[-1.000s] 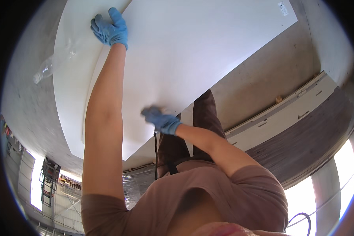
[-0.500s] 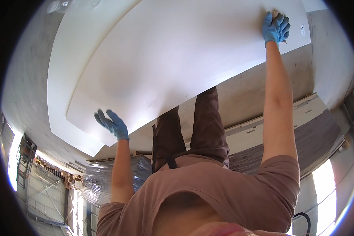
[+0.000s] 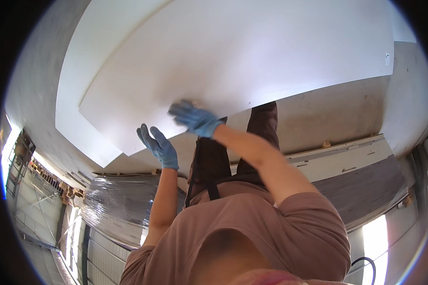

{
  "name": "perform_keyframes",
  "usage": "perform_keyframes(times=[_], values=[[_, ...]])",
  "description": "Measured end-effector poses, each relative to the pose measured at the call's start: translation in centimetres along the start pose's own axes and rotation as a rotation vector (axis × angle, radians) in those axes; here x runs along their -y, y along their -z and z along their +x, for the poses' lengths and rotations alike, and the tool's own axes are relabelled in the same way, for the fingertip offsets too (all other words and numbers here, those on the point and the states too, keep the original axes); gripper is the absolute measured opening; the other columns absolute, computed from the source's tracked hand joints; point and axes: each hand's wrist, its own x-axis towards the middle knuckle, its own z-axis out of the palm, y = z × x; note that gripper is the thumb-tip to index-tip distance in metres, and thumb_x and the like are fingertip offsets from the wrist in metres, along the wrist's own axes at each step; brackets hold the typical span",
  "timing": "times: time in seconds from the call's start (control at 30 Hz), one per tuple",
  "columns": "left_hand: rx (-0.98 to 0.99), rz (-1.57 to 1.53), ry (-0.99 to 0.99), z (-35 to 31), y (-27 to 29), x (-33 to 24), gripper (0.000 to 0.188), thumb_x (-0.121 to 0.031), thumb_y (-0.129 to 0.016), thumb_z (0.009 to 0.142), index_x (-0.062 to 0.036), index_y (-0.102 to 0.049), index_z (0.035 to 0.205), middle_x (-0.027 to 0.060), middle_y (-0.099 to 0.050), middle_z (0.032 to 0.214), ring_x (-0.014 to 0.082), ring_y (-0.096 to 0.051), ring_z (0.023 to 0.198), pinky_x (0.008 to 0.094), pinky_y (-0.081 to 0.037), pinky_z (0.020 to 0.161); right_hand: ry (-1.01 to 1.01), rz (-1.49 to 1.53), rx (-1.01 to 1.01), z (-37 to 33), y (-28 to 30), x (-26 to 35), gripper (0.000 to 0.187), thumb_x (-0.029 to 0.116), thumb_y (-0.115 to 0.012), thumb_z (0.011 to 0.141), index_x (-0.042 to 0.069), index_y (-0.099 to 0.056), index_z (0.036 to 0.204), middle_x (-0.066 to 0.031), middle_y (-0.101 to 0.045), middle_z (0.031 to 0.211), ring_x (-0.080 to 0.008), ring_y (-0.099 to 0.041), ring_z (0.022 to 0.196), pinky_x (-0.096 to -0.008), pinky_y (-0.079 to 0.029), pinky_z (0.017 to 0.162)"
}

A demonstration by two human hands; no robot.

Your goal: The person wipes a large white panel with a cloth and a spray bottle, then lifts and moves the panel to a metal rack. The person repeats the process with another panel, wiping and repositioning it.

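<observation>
Left hand [image 3: 159,145]: blue-gloved, fingers spread, flat against white panel [image 3: 233,61] near edge, steadying.
Right hand [image 3: 195,118]: blurred, grip indeterminate, at 1 o'clock from left.
Wrapped pallet [image 3: 114,202]: 7 o'clock.

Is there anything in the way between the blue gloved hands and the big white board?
Nothing visible. The right hand is at the near edge of the white board, blurred, so contact is unclear. The left hand is open just below that edge, with only floor behind it.
</observation>
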Motion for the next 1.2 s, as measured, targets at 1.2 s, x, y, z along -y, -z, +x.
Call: perform_keyframes(times=[1.2], values=[[0.080, -0.362, 0.700, -8.6, -4.1, 9.7, 0.071, -0.051, -0.053, 0.105, 0.0096, -0.049, 0.141, 0.0204, -0.057, 0.131, 0.0310, -0.056, 0.120, 0.0395, -0.042, 0.108, -0.825, -0.623, -0.599, -4.9, 24.4, -22.9, 0.043, 0.033, -0.065, 0.084, 0.010, -0.062, 0.120, -0.0175, -0.058, 0.129, -0.0375, -0.053, 0.123, -0.0542, -0.039, 0.101]])
